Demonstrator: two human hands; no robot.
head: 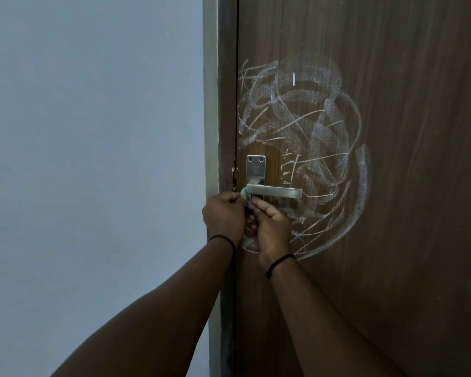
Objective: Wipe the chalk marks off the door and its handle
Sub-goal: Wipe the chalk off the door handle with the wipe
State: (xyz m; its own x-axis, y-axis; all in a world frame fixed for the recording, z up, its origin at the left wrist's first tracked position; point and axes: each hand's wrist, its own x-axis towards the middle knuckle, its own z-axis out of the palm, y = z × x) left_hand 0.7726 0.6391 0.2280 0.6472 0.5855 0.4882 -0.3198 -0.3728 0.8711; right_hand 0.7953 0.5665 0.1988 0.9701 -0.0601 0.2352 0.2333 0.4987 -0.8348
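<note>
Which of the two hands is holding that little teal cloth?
The left hand, by the door frame; the teal cloth pokes out of its curled fingers beside the handle. The right hand shows no cloth.

Plain pale blue-grey wall point(93, 159) fills everything left of the fingers, meeting a dark brown wooden door frame point(226, 104) with a lighter strip alongside; lighting dim, even.

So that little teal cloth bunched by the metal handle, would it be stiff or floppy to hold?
Probably floppy: the small teal cloth sits crumpled between both hands. Likely light, since fingertips alone seem to hold it. Most of it is hidden.
</note>
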